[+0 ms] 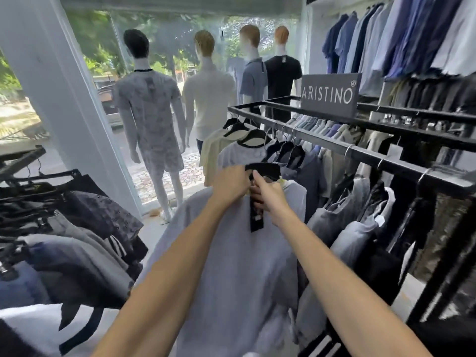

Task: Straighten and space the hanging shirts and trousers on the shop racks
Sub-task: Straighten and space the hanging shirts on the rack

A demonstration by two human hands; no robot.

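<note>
Both bare arms reach out long from the bottom edge, and the elbows and everything behind them are cut off by the frame. The left hand [230, 182] closes over the neck of a pale grey shirt [231, 253], knuckles up, fingers wrapped around the top and hidden on the far side. The right hand [268, 195] comes in just beside it, index finger pointing up against a black hanger [262, 170], the other fingers curled in at the collar. Exactly what those fingers pinch is hard to say; a black tag [255, 217] hangs straight down below them and covers part of the grip. The hanger's hook cannot be made out, so whether it sits on the rail is unclear.

The shirt hangs front and centre, broad and blurred with motion, its hem lost off the bottom. It sits just in front of the black rack [360, 153] on the right, whose rail carries a tight row of shirts in blue, grey and cream. A grey sign [329, 95] reading ARISTINO stands on the rack top. On the left, another rack [23, 161] holds dark and grey garments, only partly seen. Four mannequins [149, 99] face the bright window [170, 29] with their backs to us.
</note>
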